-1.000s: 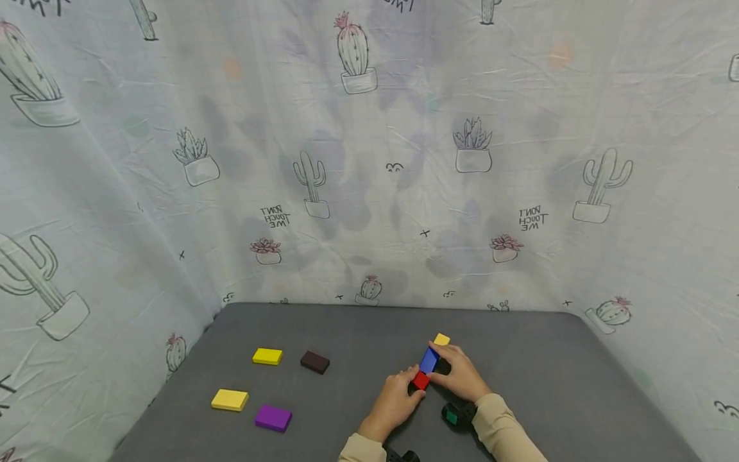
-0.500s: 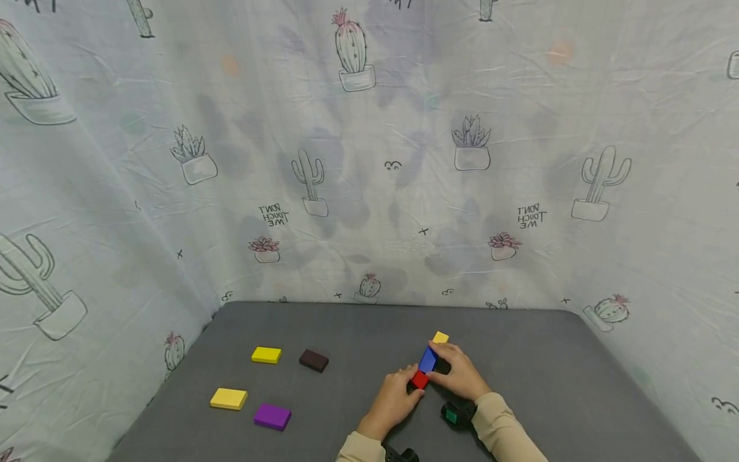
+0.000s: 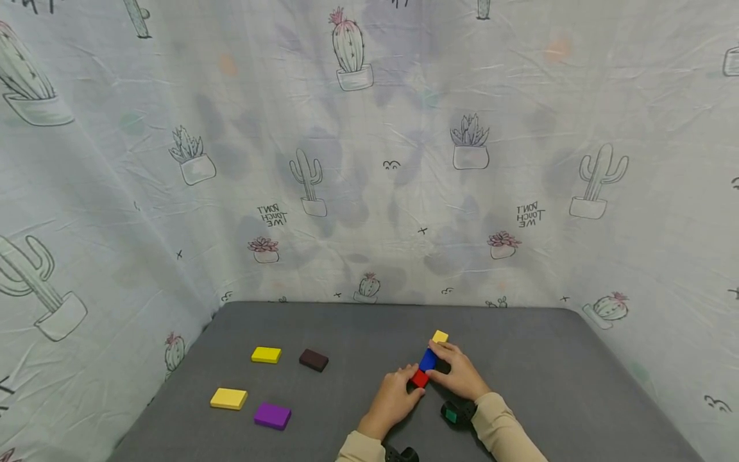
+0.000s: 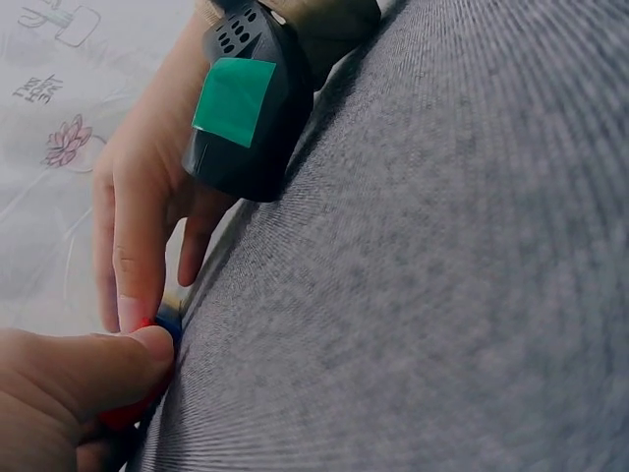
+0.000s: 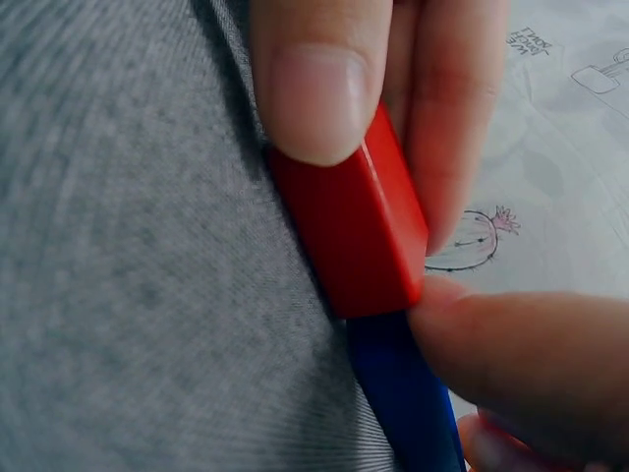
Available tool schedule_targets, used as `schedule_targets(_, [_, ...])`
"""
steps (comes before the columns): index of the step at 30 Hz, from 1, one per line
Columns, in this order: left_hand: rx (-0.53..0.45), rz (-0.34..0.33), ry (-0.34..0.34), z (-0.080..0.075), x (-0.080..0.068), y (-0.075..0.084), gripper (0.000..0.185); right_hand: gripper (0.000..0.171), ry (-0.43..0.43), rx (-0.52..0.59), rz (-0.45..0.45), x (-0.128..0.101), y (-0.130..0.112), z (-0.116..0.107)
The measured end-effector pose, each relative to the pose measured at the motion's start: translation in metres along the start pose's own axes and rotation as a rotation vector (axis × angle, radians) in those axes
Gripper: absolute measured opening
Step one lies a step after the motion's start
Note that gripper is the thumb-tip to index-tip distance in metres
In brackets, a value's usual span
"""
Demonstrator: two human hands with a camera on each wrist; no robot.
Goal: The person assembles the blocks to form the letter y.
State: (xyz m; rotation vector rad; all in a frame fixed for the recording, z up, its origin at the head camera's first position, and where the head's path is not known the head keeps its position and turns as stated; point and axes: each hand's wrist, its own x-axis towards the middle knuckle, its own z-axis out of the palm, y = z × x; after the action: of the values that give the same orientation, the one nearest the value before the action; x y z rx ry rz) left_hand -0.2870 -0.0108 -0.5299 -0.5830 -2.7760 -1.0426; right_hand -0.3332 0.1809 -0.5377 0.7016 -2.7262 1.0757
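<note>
A red block (image 3: 419,378), a blue block (image 3: 428,359) and a pale yellow block (image 3: 440,337) stand in a slanting row on the grey table. My left hand (image 3: 394,399) pinches the red block between thumb and fingers at the row's near end. Around the blue block, the thumb and fingers of my right hand (image 3: 458,372) grip its two ends. In the right wrist view the red block (image 5: 354,226) meets the blue block (image 5: 401,379), and the right thumb (image 5: 511,344) lies by their joint. Fingers hide part of the yellow block.
To the left lie a bright yellow block (image 3: 266,355), a dark brown block (image 3: 314,360), another yellow block (image 3: 228,398) and a purple block (image 3: 272,416). Behind the grey table (image 3: 358,333) hangs a cactus-print curtain (image 3: 369,192). Each wrist wears a black camera.
The blue block has turned slightly between the right fingers, and its visible face looks darker and squarer. Both hands keep nearly the same place.
</note>
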Motion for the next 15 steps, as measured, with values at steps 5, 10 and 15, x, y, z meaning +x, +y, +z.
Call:
schedule_targets(5, [0.012, -0.012, 0.003, 0.0003, -0.0009, 0.0021, 0.049, 0.065, 0.008, 0.020, -0.005, -0.0010, -0.0011, 0.0001])
schedule_targets(10, [0.036, -0.009, 0.025, 0.0024, 0.0006, 0.0027, 0.049, 0.062, 0.018, 0.021, -0.022, -0.0010, -0.0018, -0.0002])
schedule_targets(15, [0.049, -0.004, 0.045, 0.0031, 0.0025, 0.0046, 0.048, 0.062, 0.021, 0.019, -0.026, -0.0011, -0.0023, -0.0003])
